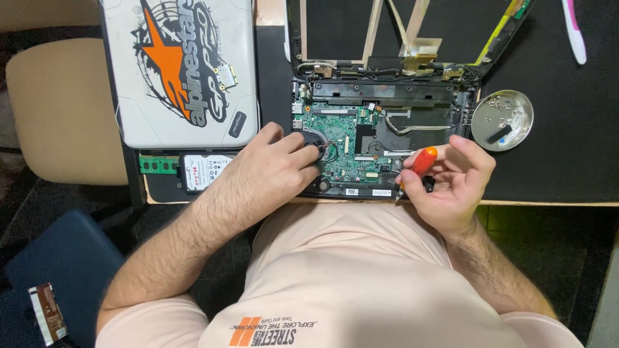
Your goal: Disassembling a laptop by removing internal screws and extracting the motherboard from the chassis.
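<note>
— Nearest, at the desk's front edge?

— Right hand, fingers curled tight round an orange-handled screwdriver, tip pointing down toward the front rim of the opened laptop base.

— And the other?

— Left hand, loosely closed, fingertips pressing on the round black fan at the left end of the green circuit board. Gripping nothing, only touching.

— Just left of that?

— Hard drive and green memory stick, side by side near the front left corner.

— Farther back?

— Round metal dish with screws, right of the base. White stickered cover toward the back left. Stripped screen frame lying at the rear.
</note>
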